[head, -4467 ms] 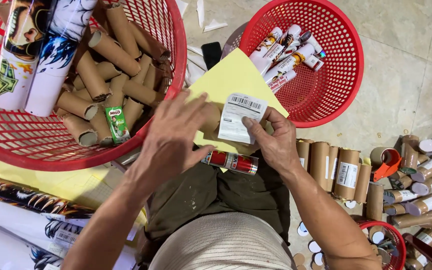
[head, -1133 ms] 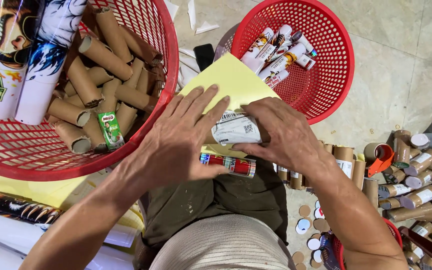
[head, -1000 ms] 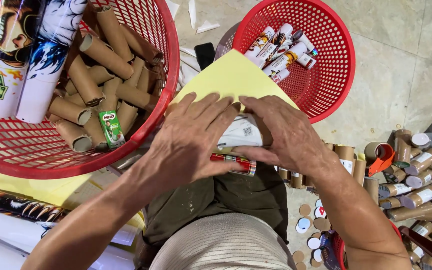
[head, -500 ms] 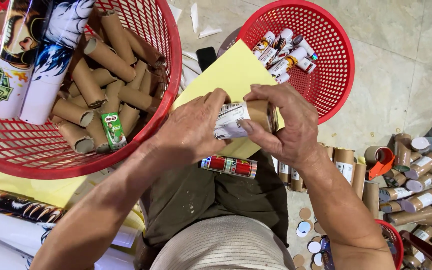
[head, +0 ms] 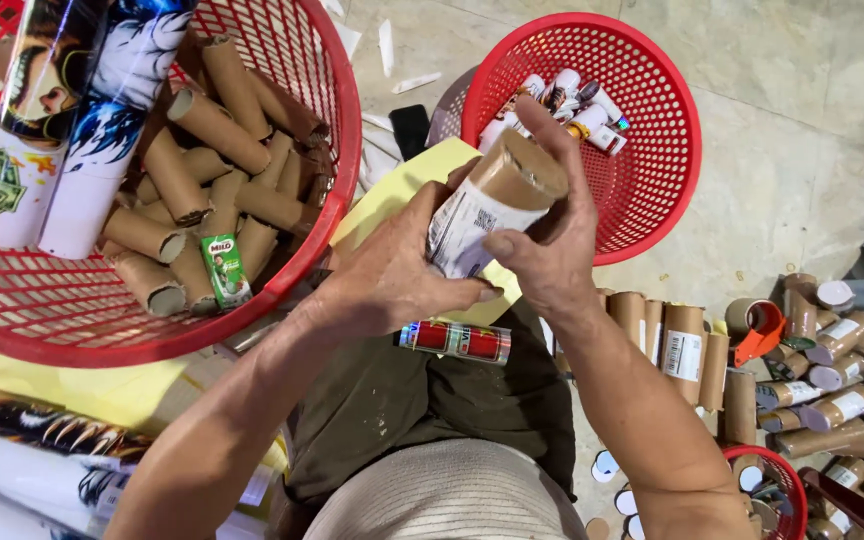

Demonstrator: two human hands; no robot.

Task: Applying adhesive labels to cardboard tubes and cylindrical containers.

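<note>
we hold the cardboard tube (head: 492,205) up over the yellow sheet (head: 392,195) – left hand (head: 392,275) and right hand (head: 552,250) both in a closed grip around it; best we press the white label (head: 457,230) flat as we roll – no creases

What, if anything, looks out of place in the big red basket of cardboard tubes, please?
A small green drink carton lies among the plain brown cardboard tubes in the large red basket, the only such thing there.
</note>
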